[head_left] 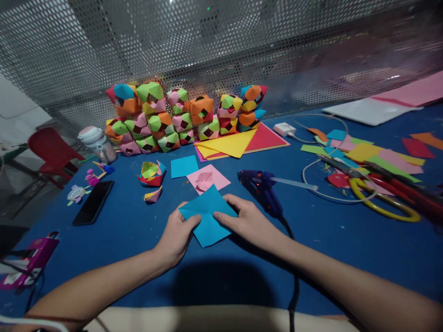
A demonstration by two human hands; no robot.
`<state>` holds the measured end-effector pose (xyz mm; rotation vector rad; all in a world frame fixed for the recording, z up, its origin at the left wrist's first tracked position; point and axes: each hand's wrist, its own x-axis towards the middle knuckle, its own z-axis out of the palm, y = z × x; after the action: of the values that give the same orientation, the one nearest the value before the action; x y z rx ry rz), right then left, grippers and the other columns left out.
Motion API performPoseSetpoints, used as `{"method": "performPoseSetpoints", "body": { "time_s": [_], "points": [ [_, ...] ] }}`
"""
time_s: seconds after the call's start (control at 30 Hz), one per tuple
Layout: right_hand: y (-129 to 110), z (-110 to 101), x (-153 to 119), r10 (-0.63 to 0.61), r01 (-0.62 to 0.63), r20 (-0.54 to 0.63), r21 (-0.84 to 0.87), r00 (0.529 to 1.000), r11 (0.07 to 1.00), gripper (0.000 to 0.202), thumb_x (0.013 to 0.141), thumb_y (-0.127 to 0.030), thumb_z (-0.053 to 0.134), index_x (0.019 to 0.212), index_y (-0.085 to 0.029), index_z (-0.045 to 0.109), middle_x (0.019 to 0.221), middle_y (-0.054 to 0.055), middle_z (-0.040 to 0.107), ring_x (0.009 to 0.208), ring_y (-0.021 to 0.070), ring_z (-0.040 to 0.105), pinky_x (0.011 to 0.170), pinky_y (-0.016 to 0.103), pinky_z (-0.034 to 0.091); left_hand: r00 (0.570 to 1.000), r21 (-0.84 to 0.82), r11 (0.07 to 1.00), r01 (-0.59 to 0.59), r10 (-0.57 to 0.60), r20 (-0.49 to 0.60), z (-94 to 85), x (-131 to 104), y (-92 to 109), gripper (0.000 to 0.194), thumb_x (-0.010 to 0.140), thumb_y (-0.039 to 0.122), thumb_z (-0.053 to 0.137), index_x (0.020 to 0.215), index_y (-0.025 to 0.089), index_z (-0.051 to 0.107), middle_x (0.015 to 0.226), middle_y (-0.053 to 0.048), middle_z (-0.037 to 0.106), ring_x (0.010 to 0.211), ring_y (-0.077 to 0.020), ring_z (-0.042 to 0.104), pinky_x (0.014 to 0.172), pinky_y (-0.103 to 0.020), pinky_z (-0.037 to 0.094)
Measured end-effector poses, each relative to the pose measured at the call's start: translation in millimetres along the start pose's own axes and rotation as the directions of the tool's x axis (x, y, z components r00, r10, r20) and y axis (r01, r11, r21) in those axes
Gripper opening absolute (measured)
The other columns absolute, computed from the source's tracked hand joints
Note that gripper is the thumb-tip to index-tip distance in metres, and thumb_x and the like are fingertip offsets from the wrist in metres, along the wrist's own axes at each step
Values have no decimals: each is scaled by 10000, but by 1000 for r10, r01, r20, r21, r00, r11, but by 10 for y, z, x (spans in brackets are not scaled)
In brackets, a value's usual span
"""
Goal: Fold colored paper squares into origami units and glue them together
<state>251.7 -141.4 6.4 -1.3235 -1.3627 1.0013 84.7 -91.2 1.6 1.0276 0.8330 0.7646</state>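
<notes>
Between my two hands is a square sheet of blue paper (208,230), turned corner-up, with faint creases meeting near its middle. My left hand (178,233) grips its left corner, thumb on top and fingers behind. On the opposite side my right hand (244,216) holds the right part the same way, thumb pressed near the centre. Just beyond lies a pink paper square (219,176) with a folded pink piece (205,181) on it. Beside that is a flat blue square (183,166). A partly built paper shape (151,173) and a small folded unit (153,195) lie to the left.
Stacked coloured paper balls (161,124) line the back by a metal mesh. A glue gun (261,184) with its cord lies right of my hands. Farther right are scissors (384,210) and paper scraps (367,152). A phone (93,203) and bottle (98,143) are left.
</notes>
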Motion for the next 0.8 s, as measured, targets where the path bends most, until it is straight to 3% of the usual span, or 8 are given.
{"method": "performPoseSetpoints", "body": {
  "time_s": [0.13, 0.27, 0.6, 0.8],
  "points": [
    [20, -26, 26, 63, -69, 45, 141, 997, 988, 210, 772, -318, 544, 916, -168, 573, 863, 26, 629, 758, 163, 579, 659, 269, 454, 1000, 14, 1000, 5, -5, -1, 1, 3, 2, 208, 678, 184, 647, 849, 171, 527, 675, 46, 558, 654, -112, 540, 659, -239, 423],
    [23, -38, 40, 127, -136, 69, 148, 989, 979, 142, 746, -284, 561, 819, -164, 583, 759, 6, 605, 667, 138, 548, 607, 254, 434, 1000, 13, 1000, -15, 15, -21, -5, 14, 4, 201, 680, 179, 640, 834, 173, 512, 673, 47, 561, 626, -99, 521, 629, -226, 419],
    [57, 6, 62, 151, -157, 44, 261, 988, 952, 197, 729, -319, 578, 852, -165, 569, 742, 0, 578, 627, 120, 517, 551, 232, 414, 997, 167, 984, -64, 70, -30, -17, -2, 6, 156, 687, 176, 614, 824, 172, 538, 683, 36, 553, 630, -102, 508, 613, -206, 412],
    [-15, -9, 35, 131, -137, 41, 193, 991, 972, 89, 739, -258, 544, 756, -172, 555, 660, -28, 517, 560, 92, 447, 502, 212, 361, 996, 179, 981, -78, 82, -16, -11, -16, 15, 145, 700, 175, 604, 827, 172, 536, 663, 42, 527, 612, -95, 493, 606, -202, 406]
  ]
}}
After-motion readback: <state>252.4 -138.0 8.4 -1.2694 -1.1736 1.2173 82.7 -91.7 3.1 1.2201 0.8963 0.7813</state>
